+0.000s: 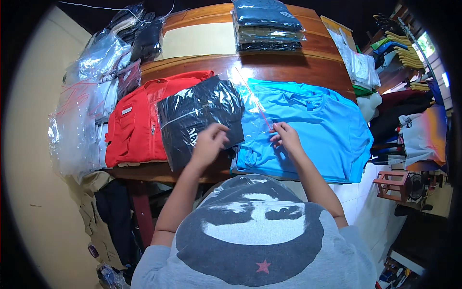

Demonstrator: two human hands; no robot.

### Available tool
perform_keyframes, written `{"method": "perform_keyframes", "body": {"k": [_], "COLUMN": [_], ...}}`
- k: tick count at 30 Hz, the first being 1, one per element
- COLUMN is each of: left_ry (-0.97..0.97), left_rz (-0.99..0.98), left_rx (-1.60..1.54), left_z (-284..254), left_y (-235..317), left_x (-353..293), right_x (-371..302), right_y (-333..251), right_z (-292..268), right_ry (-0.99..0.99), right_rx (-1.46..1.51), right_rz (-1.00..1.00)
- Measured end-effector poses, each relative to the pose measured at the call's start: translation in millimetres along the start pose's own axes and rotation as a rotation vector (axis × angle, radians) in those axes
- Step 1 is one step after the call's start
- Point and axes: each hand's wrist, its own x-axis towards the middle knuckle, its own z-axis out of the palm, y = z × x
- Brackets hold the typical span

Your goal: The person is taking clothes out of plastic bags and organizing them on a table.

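Pinching a bag edge beside a black folded garment

So here's the view, looking straight down at the bench [317, 72]. The black garment [192, 111] lies folded flat and a bit tilted near the front edge, under shiny clear plastic. It overlaps the right part of a red zip-up garment [137, 137]. A see-through stretch of the clear bag [252, 126] runs off to the right, over the edge of some folded light blue shirts [322, 125], with a thin red strip [260, 108] slanting along it.

The right hand [287, 137] is at the lower end of that strip. Thumb and index look pressed together on the bag's edge, the other fingers loosely curled. The left hand [210, 142] is over the lower right part of the black garment, fingers half bent and slightly spread. Can't tell if they're actually touching the plastic.

Around that: a big heap of loose clear bags [72, 130] at the left end, a neat stack of bagged garments [267, 17] at the far side, and a cream sheet [197, 41] just left of it. Off to the right there are clothes on hangers [404, 53].
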Motion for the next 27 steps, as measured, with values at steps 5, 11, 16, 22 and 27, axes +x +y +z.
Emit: {"method": "perform_keyframes", "body": {"k": [5, 11, 16, 22, 27], "left_ry": [-0.146, -0.076, -0.165, -0.209, -0.190], "left_rz": [-0.037, -0.088, -0.114, 0.015, -0.060], "left_rx": [-0.052, -0.040, -0.014, -0.035, 0.017], "left_z": [53.1, 73.8, 79.9, 80.4, 78.2], "left_y": [11.8, 12.3, -28.6, -43.8, -40.7], "left_x": [2.8, 33.4, 31.5, 24.6, 24.9], "right_x": [28.2, 6.5, -13.6, -12.3, -10.3], "right_y": [2.5, -7.5, 19.5, 40.9, 35.2], "right_z": [-5.4, 9.2, 28.1, 21.0, 20.1], "right_ry": [-0.137, -0.345, -0.452, -0.441, -0.480], "right_rx": [-0.017, -0.097, -0.145, 0.099, 0.069], "right_rz": [0.014, -0.114, -0.132, -0.004, 0.039]}}
